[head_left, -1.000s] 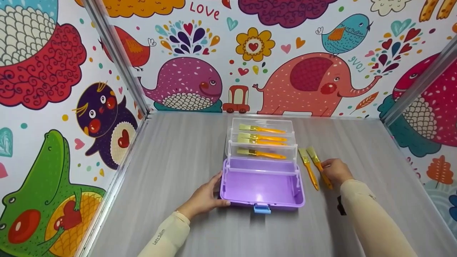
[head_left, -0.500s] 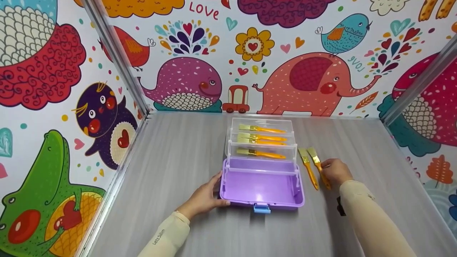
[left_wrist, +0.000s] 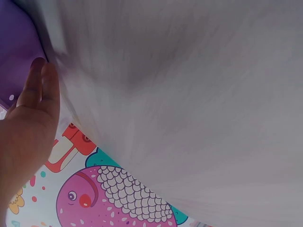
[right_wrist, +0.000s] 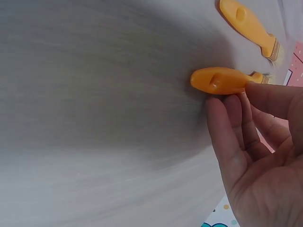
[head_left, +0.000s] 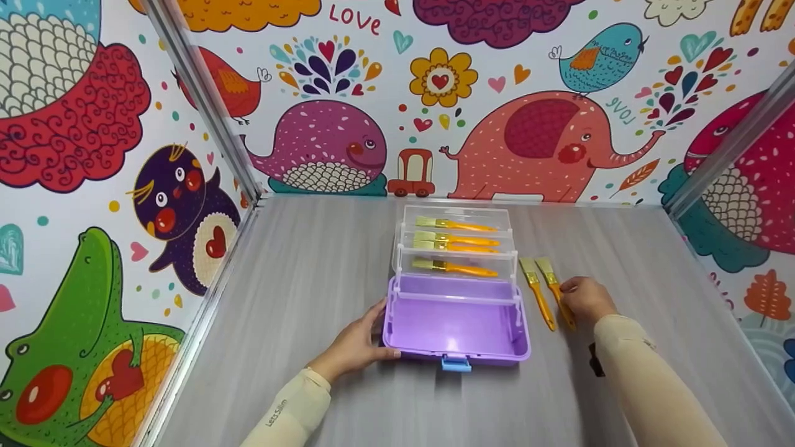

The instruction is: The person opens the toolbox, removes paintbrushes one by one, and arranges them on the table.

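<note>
A purple storage box (head_left: 456, 357) with a blue latch (head_left: 456, 364) stands open on the table. Its clear trays (head_left: 456, 252) are raised in tiers behind it, with several orange-handled paintbrushes (head_left: 466, 271) lying in them. Against the box's left side rests my left hand (head_left: 354, 347), its fingers straight along the wall and its thumb at the front corner. To the right of the box, my right hand (head_left: 588, 299) pinches the handle of a flat paintbrush (right_wrist: 220, 80) between thumb and fingers, bristles pointing away. Just left of that one lies another paintbrush (head_left: 538, 295).
The grey table (head_left: 298, 261) runs back to a wall (head_left: 522, 62) printed with cartoon animals. Metal posts (head_left: 211, 93) stand at its back corners. A small black piece (head_left: 596, 360) shows beside the right sleeve.
The paintbrush in my right hand has shifted very slightly, its handle end edging left. My left hand and the box stay where they were.
</note>
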Demonstrator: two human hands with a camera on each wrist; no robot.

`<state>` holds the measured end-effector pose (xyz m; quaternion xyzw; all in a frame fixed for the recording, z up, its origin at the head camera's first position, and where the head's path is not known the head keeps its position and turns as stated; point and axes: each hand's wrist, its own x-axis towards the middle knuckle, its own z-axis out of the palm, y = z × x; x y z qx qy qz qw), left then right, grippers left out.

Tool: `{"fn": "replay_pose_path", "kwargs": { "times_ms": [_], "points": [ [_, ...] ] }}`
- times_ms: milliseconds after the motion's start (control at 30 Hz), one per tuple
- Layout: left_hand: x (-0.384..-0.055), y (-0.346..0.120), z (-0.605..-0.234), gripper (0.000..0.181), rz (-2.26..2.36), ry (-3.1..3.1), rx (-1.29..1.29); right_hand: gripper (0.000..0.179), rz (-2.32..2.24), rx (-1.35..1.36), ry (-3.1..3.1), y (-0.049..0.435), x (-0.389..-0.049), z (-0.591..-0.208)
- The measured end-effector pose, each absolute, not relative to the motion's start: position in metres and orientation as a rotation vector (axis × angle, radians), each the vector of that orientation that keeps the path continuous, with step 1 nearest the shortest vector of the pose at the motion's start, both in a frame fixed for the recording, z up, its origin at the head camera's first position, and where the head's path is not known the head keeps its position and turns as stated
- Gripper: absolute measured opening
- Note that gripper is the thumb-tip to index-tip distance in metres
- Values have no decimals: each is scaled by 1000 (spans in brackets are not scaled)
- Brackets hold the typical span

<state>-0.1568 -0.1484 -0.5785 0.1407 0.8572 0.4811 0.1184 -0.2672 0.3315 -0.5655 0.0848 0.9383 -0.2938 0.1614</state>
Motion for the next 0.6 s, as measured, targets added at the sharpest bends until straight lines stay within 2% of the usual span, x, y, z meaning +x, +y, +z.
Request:
{"fn": "replay_pose_path", "kwargs": {
  "times_ms": [433, 600],
  "points": [
    [-157, -149, -580, 112, 1432, 2494, 437, 38, -860, 192, 2676, 331, -267, -539],
    [-157, -149, -581, 112, 1425, 2495, 427, 34, -880, 96, 2752, 320, -273, -525]
  ]
}}
